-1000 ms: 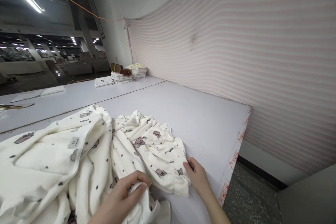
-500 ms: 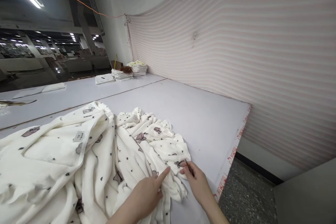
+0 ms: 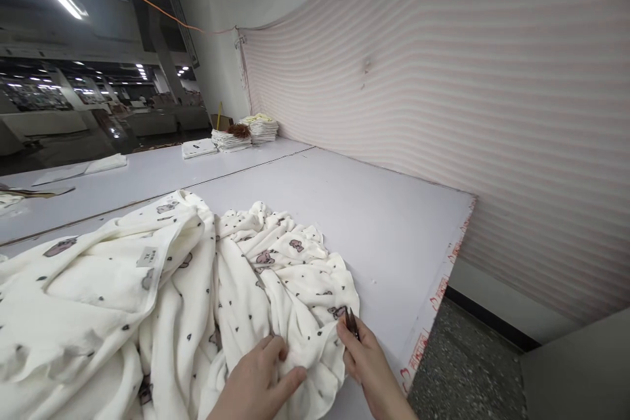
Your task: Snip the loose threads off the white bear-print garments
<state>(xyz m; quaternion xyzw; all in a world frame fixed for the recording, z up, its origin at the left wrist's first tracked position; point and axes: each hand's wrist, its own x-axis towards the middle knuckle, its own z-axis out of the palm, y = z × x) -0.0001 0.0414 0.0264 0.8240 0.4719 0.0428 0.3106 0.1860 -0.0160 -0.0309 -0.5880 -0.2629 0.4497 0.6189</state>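
A white fleece garment with pinkish-brown animal prints and small dark marks lies bunched on the table. Its neck opening, with an XL size label, faces up on the left. My left hand rests on the lower part of the cloth, fingers a little bent and thumb held apart. Dark thread snips sit in my right hand, blades pointing up and away. The thumb and fingertips of that hand are at the garment's right edge; whether they also pinch the cloth is unclear.
The pale table has a right edge with red-printed tape. Stacks of folded white cloth stand at the far end. A striped pink-and-white sheet hangs along the right side. Speckled floor shows beyond the edge.
My left hand has drawn back from pointing toward the hem and now lies lower, thumb spread. The snips in my right hand have turned more into view. The cloth's lower right edge has spread out.
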